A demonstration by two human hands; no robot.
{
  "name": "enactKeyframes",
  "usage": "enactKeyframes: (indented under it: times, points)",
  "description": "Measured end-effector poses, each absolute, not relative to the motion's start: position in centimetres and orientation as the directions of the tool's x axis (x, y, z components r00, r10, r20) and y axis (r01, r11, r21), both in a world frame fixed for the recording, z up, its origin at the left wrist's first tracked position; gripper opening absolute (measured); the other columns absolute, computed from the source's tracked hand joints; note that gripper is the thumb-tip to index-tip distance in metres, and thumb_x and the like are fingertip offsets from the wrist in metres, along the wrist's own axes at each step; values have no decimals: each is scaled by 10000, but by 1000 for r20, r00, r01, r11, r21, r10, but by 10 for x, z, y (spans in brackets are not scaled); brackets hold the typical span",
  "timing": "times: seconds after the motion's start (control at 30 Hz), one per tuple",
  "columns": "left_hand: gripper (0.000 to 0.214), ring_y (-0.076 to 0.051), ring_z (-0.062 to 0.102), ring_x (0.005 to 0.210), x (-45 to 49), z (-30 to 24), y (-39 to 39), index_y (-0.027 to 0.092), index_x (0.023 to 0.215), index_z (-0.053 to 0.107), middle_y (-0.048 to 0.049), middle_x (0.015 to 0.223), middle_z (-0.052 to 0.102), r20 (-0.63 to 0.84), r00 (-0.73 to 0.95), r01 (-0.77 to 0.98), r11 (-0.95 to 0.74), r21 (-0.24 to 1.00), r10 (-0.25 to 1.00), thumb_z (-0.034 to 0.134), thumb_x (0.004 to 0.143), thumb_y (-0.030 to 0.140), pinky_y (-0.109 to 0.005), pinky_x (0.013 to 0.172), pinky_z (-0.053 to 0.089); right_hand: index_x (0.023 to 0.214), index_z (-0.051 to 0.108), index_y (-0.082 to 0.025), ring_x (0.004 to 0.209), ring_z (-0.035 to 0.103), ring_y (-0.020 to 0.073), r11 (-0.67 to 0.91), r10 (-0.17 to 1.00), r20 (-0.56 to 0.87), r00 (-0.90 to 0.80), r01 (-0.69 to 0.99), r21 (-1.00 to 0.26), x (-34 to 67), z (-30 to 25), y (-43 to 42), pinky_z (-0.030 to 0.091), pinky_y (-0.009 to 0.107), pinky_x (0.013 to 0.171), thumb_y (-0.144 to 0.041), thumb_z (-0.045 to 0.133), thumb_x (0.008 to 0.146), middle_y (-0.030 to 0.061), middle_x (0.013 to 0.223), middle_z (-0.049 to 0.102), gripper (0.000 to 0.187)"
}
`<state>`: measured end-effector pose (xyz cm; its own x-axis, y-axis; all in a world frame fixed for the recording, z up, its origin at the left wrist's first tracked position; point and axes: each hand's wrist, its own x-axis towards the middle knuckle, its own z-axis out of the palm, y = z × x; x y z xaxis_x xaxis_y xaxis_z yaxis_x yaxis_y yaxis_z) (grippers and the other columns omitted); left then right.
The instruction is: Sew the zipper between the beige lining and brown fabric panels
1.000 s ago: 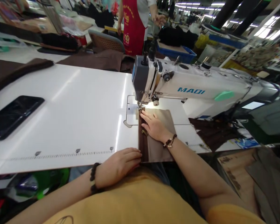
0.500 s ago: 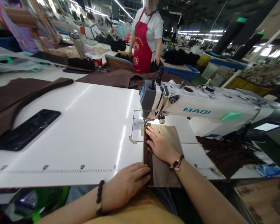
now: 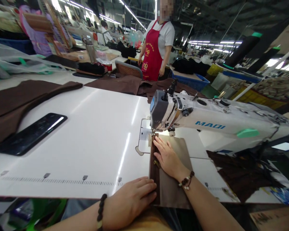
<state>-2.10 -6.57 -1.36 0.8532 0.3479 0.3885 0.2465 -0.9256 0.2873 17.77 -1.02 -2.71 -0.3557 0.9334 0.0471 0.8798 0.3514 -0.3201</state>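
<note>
A taupe fabric piece (image 3: 177, 189) lies under the sewing machine (image 3: 197, 118), with a dark brown zipper strip (image 3: 155, 175) along its left side. On that strip shows a small brass-coloured zipper pull (image 3: 156, 163). My right hand (image 3: 168, 155) rests flat on the fabric, fingers stretched toward the presser foot (image 3: 153, 132) and their tips on the strip. Near the table's front edge, my left hand (image 3: 132, 199) lies with its fingers extended across the strip's lower end. Neither hand grips anything that I can see.
A black phone (image 3: 31, 133) and folded brown fabric (image 3: 12, 102) lie at left on the white table (image 3: 93, 138). Brown scraps (image 3: 238, 173) are right of the machine. Across the table stands a person in a red apron (image 3: 152, 53). More brown cloth (image 3: 120, 85) lines the back edge.
The whole view has shifted, so the table and machine sit slightly lower and farther right. Both hands keep nearly the same places on the fabric.
</note>
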Motion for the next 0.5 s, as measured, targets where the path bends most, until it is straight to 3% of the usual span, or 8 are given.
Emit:
enactKeyframes:
  times: [0.2, 0.37, 0.5]
  points:
    - [297, -142, 519, 1056, -22, -12, -66, 151, 1060, 550, -36, 1150, 566, 303, 881, 255, -904, 343, 364, 292, 919, 191, -261, 1002, 444, 1329, 372, -138, 1330, 233, 203, 357, 932, 63, -356, 878, -317, 179, -28, -11, 220, 491, 1087, -198, 364, 885, 95, 1420, 301, 448]
    - [328, -160, 531, 1073, -38, 3, -58, 192, 1076, 555, -3, 1228, 527, 74, 917, 329, -848, 415, 392, 515, 836, 413, -273, 999, 467, 1343, 355, -149, 1335, 221, 193, 343, 936, 29, -350, 893, -292, 176, -26, -10, 209, 482, 1098, -216, 347, 890, 67, 1436, 271, 458]
    - [258, -147, 533, 1088, -84, 18, -27, 209, 1068, 575, 5, 1209, 545, 61, 827, 509, -790, 341, 559, 458, 879, 341, -291, 1015, 447, 1331, 382, -151, 1323, 256, 202, 377, 926, 74, -371, 898, -227, 180, -40, -11, 270, 494, 1071, -242, 314, 891, 63, 1416, 309, 454]
